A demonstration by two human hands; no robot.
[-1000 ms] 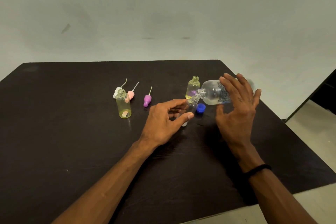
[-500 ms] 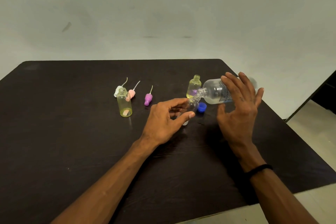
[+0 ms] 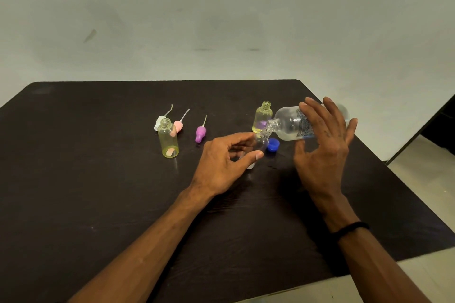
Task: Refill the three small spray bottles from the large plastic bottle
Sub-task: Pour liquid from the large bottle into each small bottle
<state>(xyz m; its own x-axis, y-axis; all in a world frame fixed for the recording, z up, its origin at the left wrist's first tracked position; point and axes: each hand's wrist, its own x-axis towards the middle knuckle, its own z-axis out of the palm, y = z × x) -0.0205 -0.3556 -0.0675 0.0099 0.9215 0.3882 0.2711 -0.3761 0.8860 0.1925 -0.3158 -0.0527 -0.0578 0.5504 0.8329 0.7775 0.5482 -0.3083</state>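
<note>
A: Pinching the clear bottle (image 3: 259, 145) between thumb and fingers, the left hand (image 3: 222, 157) keeps it on the table (image 3: 73, 179), tipped a little, its open neck right under the big bottle (image 3: 290, 124).

B: And the right hand (image 3: 322, 145)?

A: It grips the big bottle around its body, fingers spread over the far side, holding it almost level, mouth down toward the small neck. Whether the two mouths touch, I can't tell.

B: How will they handle?

A: My guess: the small one is light and tippy, so a hold low on its body is sensible. The big one looks thin-walled and springy; a squeeze could spurt liquid past that narrow opening. Grip mid-body, tilt slowly.

B: Any writing?

A: A printed label (image 3: 301, 125) on the big bottle, too small to read.

B: What else is there?

A: A blue cap (image 3: 272, 144) just beside the clear bottle, a yellow bottle (image 3: 263, 115) behind it, another yellow bottle (image 3: 168, 141) well to the left, both uncapped, and three sprayers lying near it: white (image 3: 159, 122), pink (image 3: 179, 125), purple (image 3: 200, 133).
</note>
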